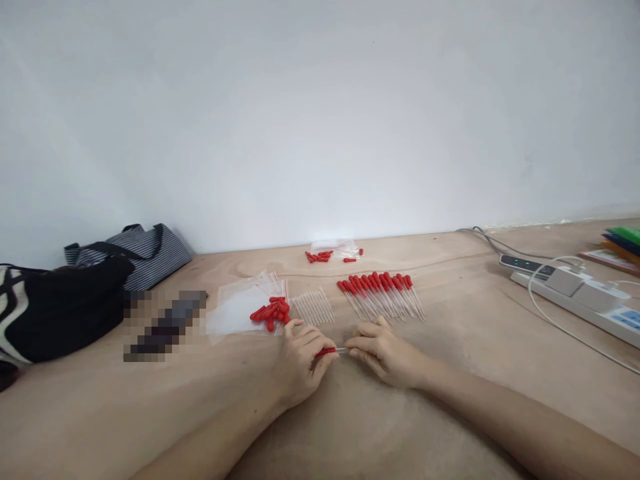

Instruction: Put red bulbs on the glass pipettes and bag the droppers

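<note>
My left hand (305, 360) pinches a red rubber dropper bulb (326, 351) near the front middle of the table. My right hand (383, 353) is closed on a clear glass dropper tube (342, 350), whose end meets the bulb's mouth; how far it sits inside, I cannot tell. Just beyond my left hand, a pile of loose red bulbs (273, 312) lies on clear plastic bags (235, 310). To the pile's right is a row of bare glass tubes (313, 305). Behind my right hand, several droppers with red bulbs (383, 293) lie side by side.
By the wall are more red bulbs (319, 257) and a clear bag (331, 247). A striped bag (150, 250), a black bag (75, 310) and a blurred dark object (167, 327) are at left. At right are a power strip (590, 303), cables and colored folders (623, 243).
</note>
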A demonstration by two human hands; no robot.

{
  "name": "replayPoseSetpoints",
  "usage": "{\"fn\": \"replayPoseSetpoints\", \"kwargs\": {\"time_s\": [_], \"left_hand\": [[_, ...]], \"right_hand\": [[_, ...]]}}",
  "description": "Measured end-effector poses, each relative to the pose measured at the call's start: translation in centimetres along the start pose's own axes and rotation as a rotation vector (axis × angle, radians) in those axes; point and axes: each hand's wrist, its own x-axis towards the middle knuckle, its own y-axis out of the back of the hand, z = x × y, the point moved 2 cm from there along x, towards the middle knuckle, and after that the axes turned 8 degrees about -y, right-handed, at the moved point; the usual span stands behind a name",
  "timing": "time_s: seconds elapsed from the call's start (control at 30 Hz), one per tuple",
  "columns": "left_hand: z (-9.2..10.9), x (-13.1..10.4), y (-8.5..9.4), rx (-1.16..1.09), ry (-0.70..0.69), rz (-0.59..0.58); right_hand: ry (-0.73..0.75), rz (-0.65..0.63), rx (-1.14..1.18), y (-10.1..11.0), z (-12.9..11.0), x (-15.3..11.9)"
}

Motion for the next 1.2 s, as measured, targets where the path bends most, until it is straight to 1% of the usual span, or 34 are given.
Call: {"fn": "replayPoseSetpoints", "kwargs": {"time_s": [0.1,0.13,0.2,0.23,0.3,0.33,0.37,0.43,0.47,0.53,0.6,0.7,0.77,0.87,0.93,0.97,1.03,1.1,1.13,1.2], "left_hand": [[-0.5,0.1,0.3,0.035,0.014,-0.003],[-0.9,0.0,0.4,0.07,0.03,-0.001],[-2.2,-0.2,0.8,0.18,0.096,0.014],[-3.0,-0.4,1.1,0.246,0.145,0.025],[-4.6,-0.7,1.9,0.379,0.275,0.05],[-5.4,-0.9,2.3,0.436,0.347,0.051],[-6.1,-1.1,2.7,0.485,0.418,0.043],[-7.2,-1.5,3.5,0.533,0.532,-0.001],[-7.6,-1.6,3.7,0.532,0.574,-0.032],[-8.0,-1.8,4.1,0.496,0.633,-0.093],[-8.2,-1.9,4.3,0.448,0.66,-0.138],[-8.4,-1.9,4.3,0.383,0.66,-0.181],[-8.6,-2.0,4.3,0.346,0.646,-0.2],[-8.9,-2.1,4.3,0.325,0.621,-0.184],[-9.1,-2.1,4.3,0.329,0.607,-0.167],[-9.1,-2.1,4.3,0.335,0.602,-0.163],[-9.3,-2.1,4.3,0.358,0.606,-0.153],[-9.4,-2.1,4.2,0.388,0.63,-0.132],[-9.4,-2.1,4.1,0.4,0.643,-0.121],[-9.4,-2.0,4.1,0.418,0.666,-0.101]], "right_hand": [[-0.001,0.095,-0.076,0.5,0.5,-0.1],[-0.025,0.146,-0.094,0.7,0.9,-0.1],[-0.128,0.273,-0.106,1.2,2.3,-0.1],[-0.208,0.348,-0.103,1.6,3.3,-0.1],[-0.417,0.497,-0.09,2.5,5.6,-0.2],[-0.543,0.56,-0.097,3.0,6.7,-0.3],[-0.661,0.591,-0.119,3.4,7.8,-0.4],[-0.844,0.571,-0.184,4.0,9.4,-0.5],[-0.904,0.532,-0.214,4.0,9.9,-0.6],[-0.971,0.447,-0.249,3.9,10.6,-0.6],[-0.993,0.397,-0.251,3.5,10.9,-0.6],[-0.986,0.397,-0.228,3.3,11.1,-0.6],[-0.979,0.429,-0.215,3.4,11.2,-0.7],[-0.933,0.516,-0.211,3.6,10.7,-0.7],[-0.838,0.554,-0.208,3.3,9.6,-0.5],[-0.772,0.551,-0.21,3.1,8.9,-0.2],[-0.631,0.493,-0.223,2.1,7.0,0.6],[-0.537,0.394,-0.252,1.0,5.2,2.1],[-0.526,0.354,-0.261,0.5,4.3,3.0],[-0.563,0.285,-0.257,-0.3,3.0,5.1]]}}
